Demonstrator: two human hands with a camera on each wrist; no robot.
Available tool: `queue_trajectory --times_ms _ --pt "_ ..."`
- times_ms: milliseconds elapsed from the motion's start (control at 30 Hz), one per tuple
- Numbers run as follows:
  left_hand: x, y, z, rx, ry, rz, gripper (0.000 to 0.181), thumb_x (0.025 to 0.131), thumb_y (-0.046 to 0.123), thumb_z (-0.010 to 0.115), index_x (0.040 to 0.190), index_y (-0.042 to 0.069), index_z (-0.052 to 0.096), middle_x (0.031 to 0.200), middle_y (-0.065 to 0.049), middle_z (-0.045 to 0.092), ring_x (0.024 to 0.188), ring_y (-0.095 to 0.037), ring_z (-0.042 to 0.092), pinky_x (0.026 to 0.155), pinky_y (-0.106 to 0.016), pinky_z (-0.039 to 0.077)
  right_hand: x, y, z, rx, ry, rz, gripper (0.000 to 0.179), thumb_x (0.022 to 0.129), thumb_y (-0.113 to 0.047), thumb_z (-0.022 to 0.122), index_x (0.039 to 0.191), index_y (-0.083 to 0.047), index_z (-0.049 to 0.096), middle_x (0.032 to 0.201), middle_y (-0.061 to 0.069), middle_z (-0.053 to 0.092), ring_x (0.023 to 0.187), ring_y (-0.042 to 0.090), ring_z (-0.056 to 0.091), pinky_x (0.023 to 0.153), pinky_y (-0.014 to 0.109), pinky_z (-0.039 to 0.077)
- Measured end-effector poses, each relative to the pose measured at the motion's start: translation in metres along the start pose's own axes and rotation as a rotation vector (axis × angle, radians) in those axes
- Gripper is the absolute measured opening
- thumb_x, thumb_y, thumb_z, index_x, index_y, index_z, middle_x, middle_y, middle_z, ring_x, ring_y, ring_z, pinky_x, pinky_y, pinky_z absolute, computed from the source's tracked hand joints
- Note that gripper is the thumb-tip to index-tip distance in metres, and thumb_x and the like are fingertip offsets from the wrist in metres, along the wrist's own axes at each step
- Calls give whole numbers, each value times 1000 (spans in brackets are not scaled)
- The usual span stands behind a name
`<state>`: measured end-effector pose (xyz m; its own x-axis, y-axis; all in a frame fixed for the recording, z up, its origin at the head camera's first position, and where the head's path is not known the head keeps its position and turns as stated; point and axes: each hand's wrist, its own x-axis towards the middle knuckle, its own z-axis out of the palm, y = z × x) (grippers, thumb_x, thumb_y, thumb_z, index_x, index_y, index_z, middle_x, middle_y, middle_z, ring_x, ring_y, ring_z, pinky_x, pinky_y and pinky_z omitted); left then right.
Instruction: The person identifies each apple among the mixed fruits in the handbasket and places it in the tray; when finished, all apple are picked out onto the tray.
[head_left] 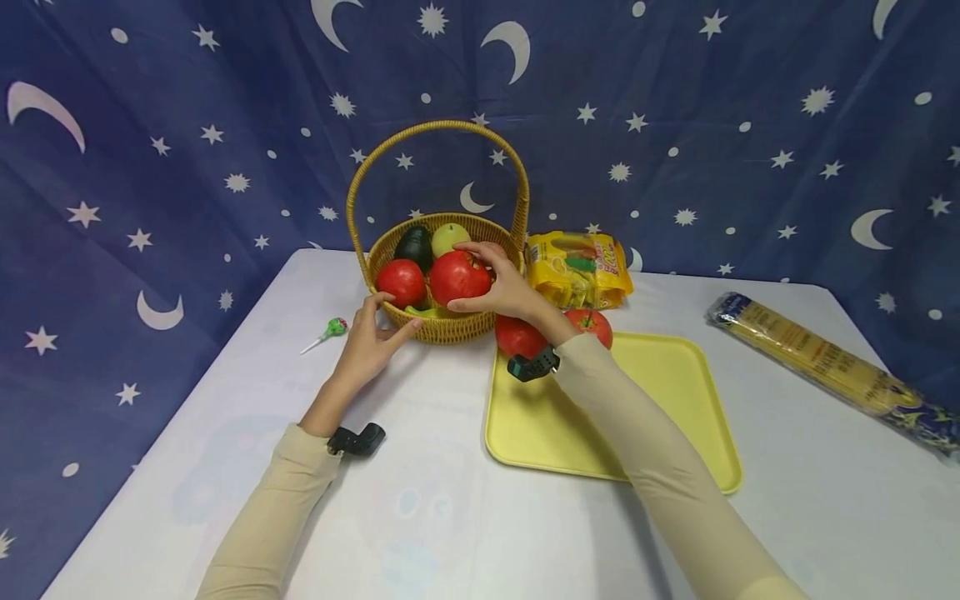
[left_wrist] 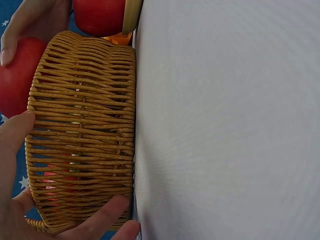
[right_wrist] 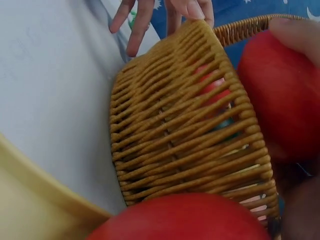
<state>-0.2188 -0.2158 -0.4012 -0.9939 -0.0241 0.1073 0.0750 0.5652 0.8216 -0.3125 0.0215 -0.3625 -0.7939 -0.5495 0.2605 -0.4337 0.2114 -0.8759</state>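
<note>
Over the wicker basket, my right hand grips a large red tomato, fingers on top and thumb at its lower side. The tomato sits at the basket's front right rim. My left hand holds the basket's front left side, thumb at the rim and fingers spread against the weave. Inside the basket lie another red tomato, a dark green avocado, a pale green round fruit and something yellow-green at the front, partly hidden.
Two more tomatoes, one partly behind my right wrist and another, lie on the yellow tray. A yellow snack bag stands behind it. A lollipop lies left of the basket, a long noodle packet far right.
</note>
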Motion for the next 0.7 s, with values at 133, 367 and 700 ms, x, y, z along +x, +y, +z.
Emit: queue_trajectory --times_ms 133,367,700 --pt "0 0 0 1 1 3 70 92 40 68 142 8 31 146 -26 31 110 -39 57 94 -48 51 -3 1 2 29 -7 -51 80 73 -28 86 142 -18 47 137 5 43 122 24 49 97 46 49" --pt "-1 1 0 -5 1 6 70 92 40 67 142 7 31 145 -27 32 109 -39 58 93 -48 51 -8 1 2 36 5 -140 84 71 -41 86 141 -16 47 136 7 43 124 25 47 98 46 49" --pt "-1 1 1 -29 1 13 69 92 37 68 141 7 31 142 -26 32 115 -41 54 95 -48 50 -19 4 -1 67 29 -195 90 69 -47 86 142 -10 46 144 8 43 128 26 46 100 47 48"
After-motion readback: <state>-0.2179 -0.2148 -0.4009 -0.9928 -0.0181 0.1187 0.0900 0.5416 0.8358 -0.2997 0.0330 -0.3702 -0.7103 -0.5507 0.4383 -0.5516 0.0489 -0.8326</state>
